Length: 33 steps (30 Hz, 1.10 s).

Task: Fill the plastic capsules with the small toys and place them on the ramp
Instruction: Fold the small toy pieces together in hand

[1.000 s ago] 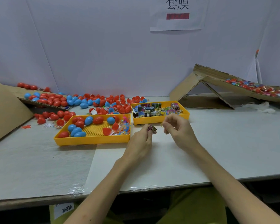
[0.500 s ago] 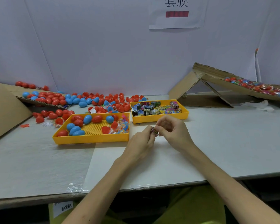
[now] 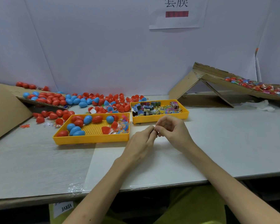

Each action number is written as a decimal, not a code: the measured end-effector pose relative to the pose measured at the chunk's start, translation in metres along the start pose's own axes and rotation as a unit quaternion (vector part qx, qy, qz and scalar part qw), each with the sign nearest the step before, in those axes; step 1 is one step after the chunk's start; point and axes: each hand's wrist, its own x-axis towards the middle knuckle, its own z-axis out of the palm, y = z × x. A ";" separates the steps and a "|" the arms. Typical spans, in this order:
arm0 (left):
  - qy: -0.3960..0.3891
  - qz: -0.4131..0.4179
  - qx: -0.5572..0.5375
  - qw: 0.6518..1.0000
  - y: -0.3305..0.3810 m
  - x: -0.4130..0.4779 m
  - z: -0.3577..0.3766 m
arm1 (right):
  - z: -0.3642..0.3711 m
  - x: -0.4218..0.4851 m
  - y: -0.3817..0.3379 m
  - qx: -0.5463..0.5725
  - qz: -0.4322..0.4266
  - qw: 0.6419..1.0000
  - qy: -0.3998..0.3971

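My left hand (image 3: 140, 143) and my right hand (image 3: 173, 130) meet over the white table in front of the trays. Both pinch one small toy (image 3: 155, 132) between their fingertips; most of it is hidden by the fingers. A yellow tray (image 3: 90, 139) at the left holds red and blue capsules (image 3: 87, 119) and loose capsule halves. A second yellow tray (image 3: 160, 119) just beyond my hands holds several small packaged toys (image 3: 153, 109). The cardboard ramp (image 3: 217, 81) rises at the back right, with filled capsules (image 3: 255, 86) lying on its slope.
Many red and blue capsules (image 3: 81, 101) lie piled along the back wall and on a cardboard sheet (image 3: 5, 107) at the left. Crumpled white paper (image 3: 263, 105) lies under the ramp. A paper sign (image 3: 176, 12) hangs on the wall. The table edge (image 3: 168, 185) runs below my forearms.
My hands have come together: a second ago they were a little apart, the left one pinching the toy alone. Now both sets of fingertips pinch it.
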 end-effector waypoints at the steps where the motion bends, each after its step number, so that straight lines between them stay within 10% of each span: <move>1: -0.001 0.004 0.000 1.000 0.001 0.000 0.000 | -0.001 0.001 0.000 0.015 0.008 1.000 -0.001; 14: 0.032 0.059 0.045 0.997 0.009 -0.001 0.000 | -0.007 0.006 0.002 0.194 0.203 0.960 0.008; 33: 0.155 0.027 -0.138 0.978 0.007 0.003 -0.004 | 0.026 0.001 -0.016 0.180 0.151 0.970 0.058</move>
